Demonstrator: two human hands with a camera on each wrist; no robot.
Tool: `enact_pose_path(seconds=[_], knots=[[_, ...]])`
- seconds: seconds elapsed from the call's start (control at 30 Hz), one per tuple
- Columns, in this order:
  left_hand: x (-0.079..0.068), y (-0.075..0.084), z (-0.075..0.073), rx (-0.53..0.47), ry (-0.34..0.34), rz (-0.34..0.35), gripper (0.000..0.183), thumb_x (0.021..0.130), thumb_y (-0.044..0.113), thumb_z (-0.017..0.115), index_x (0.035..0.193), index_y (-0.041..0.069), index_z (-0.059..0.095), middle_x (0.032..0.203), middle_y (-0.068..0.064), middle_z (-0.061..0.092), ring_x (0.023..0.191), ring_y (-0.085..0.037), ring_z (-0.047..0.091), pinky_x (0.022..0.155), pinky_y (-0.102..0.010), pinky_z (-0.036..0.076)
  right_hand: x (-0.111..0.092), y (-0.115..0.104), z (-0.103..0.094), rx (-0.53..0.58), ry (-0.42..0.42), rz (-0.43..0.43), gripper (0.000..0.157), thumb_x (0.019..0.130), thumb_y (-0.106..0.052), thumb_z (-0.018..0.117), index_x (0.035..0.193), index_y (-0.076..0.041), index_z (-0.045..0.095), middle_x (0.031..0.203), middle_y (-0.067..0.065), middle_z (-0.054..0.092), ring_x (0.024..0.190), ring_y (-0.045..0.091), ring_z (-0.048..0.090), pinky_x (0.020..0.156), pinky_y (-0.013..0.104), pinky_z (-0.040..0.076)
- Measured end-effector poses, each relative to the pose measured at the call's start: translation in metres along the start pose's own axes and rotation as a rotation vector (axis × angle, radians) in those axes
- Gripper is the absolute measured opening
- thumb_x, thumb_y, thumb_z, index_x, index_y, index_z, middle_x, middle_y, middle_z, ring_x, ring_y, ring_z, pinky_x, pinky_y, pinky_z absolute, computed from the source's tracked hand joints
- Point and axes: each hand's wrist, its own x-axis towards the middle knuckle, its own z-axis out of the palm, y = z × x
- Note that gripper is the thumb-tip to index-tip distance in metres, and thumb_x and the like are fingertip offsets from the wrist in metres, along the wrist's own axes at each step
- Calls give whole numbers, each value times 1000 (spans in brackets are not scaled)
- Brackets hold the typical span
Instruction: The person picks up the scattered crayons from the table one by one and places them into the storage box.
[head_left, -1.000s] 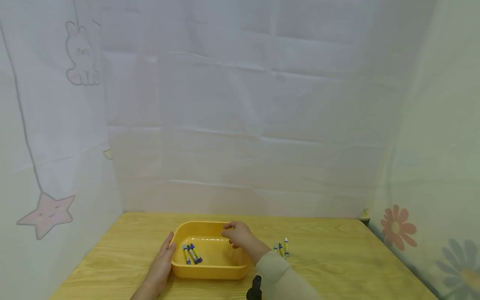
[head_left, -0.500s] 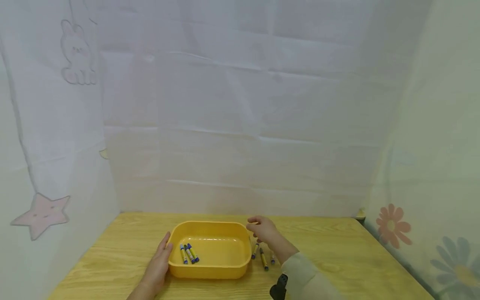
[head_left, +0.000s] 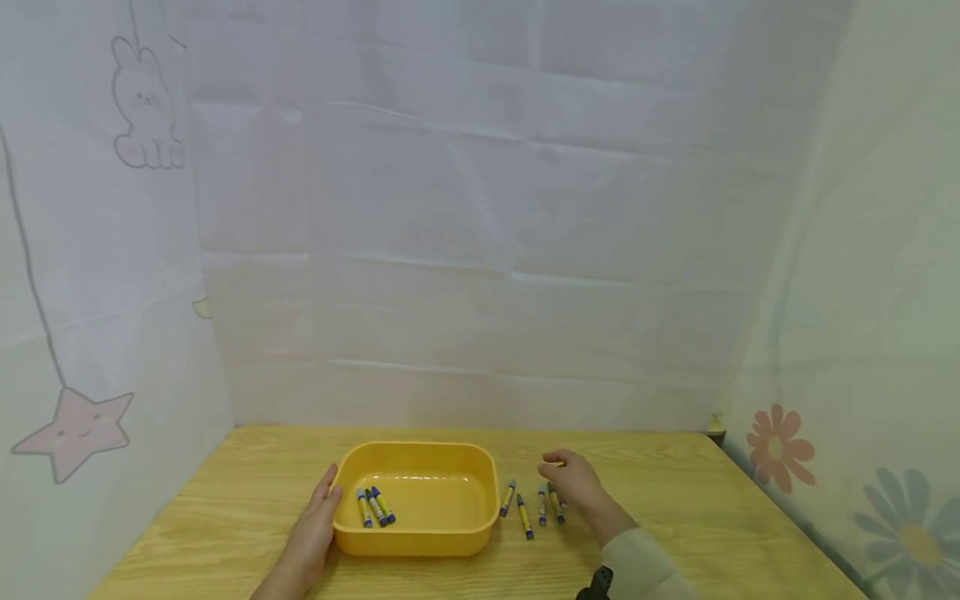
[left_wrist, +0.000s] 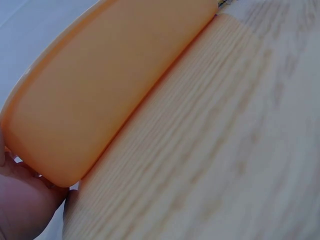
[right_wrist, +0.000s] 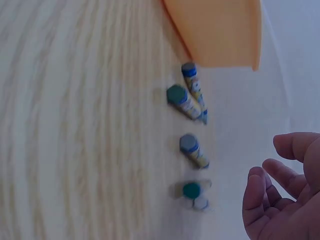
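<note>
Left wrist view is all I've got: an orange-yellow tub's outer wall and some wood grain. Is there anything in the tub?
Observer: Yes, the head view shows three crayons lying side by side in the left part of the tub.
Operator: Lovely! Are there any others outside it?
Observer: I count five more crayons on the table, to the right of the tub.
Operator: And the other hand, is it carrying one?
Observer: None that I can see: in the right wrist view the right hand has its fingers loosely curled, with nothing visible between them.
</note>
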Motion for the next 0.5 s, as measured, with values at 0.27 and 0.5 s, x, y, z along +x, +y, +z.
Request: enact_pose_path(seconds=[0.27,0.5], knots=[[-1,2,1,11,10,-2,62,109,36,24,158,11,-6,163,-20,-14,148,-47,-12,120,-63,-4,-2,21,-8,-28,19,51,41,97,-15,56,130,10,54,106,25,66,70,18,57,59,31,52],[0,1,0,21,11,-7,62,109,36,25,158,11,-5,163,-21,-13,148,-48,-12,120,-64,-3,2,37,-8,-88,45,140,42,92,-16,61,125,10,55,117,26,62,84,23,59,70,32,52]])
